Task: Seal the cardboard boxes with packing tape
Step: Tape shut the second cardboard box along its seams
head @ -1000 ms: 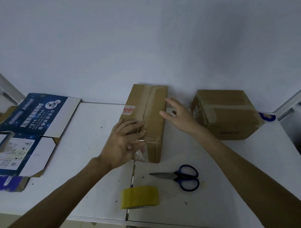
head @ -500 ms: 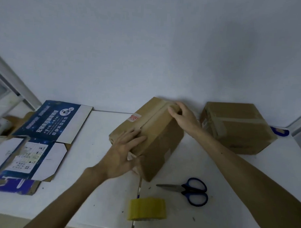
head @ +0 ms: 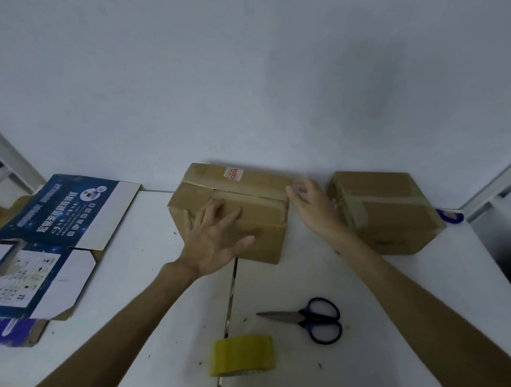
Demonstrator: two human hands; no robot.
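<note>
Middle box (head: pixel 260 190), right box (head: pixel 392 221): tape on. Left hand (head: pixel 215 241) flat on middle box; right hand (head: pixel 311 209) loose, empty. Tape roll (head: pixel 243 355) lies free.

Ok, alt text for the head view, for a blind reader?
Two hands are at a cardboard box on a white table: left hand spread on its front, right hand at its right end. A tape roll and scissors lie nearer, another taped box to the right.

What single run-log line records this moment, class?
left hand: open, fingers spread on middle box | right hand: open at box's right end | tape roll, scissors: untouched on table
</note>
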